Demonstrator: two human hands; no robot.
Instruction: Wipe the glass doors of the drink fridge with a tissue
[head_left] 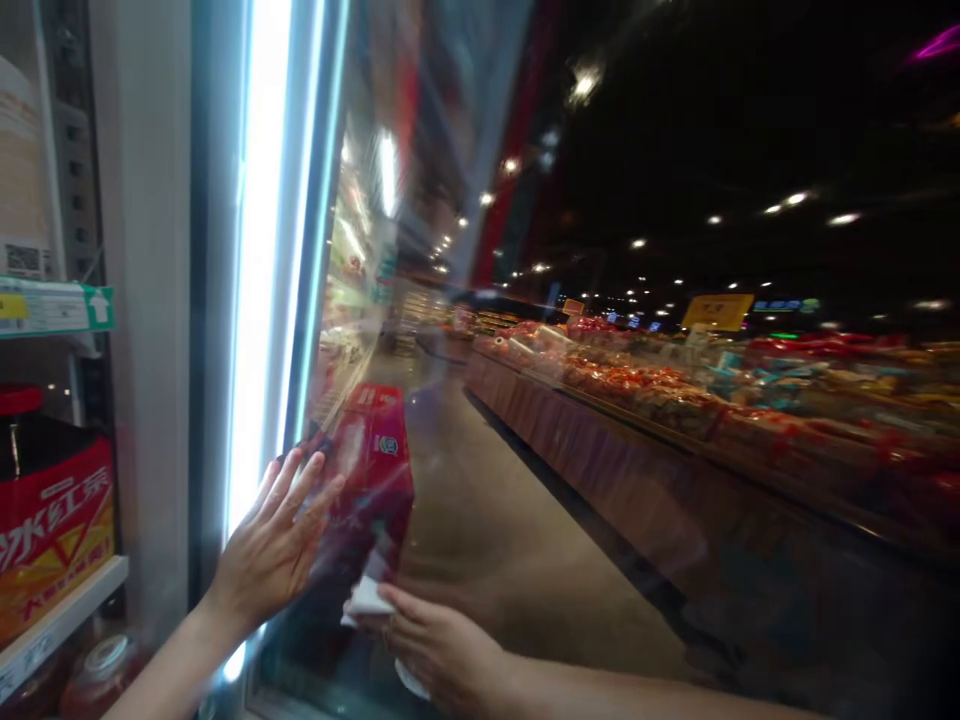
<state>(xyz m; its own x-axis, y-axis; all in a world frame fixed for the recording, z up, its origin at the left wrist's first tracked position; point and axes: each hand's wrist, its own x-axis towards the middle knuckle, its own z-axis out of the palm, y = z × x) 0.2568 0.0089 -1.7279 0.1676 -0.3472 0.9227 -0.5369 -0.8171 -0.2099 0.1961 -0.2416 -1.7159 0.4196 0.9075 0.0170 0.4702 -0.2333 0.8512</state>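
Note:
My left hand (274, 540) is open, its fingers stretched out against or just in front of a glass door (442, 480) beside a bright vertical light strip (259, 250). I cannot tell whether its palm touches the glass. Lower and to the right, my right hand (442, 640) is closed around a folded white cloth or tissue (369, 597), held at the lower part of the glass. A red box (371, 440) shows through or in the glass behind both hands, blurred.
Shelves with a price-tag strip (56, 307) and red-labelled drink bottles (52, 510) stand close on the left. A jar (105, 665) sits below them. On the right, a long display counter (585, 430) heaped with packaged goods runs along the aisle floor (517, 530).

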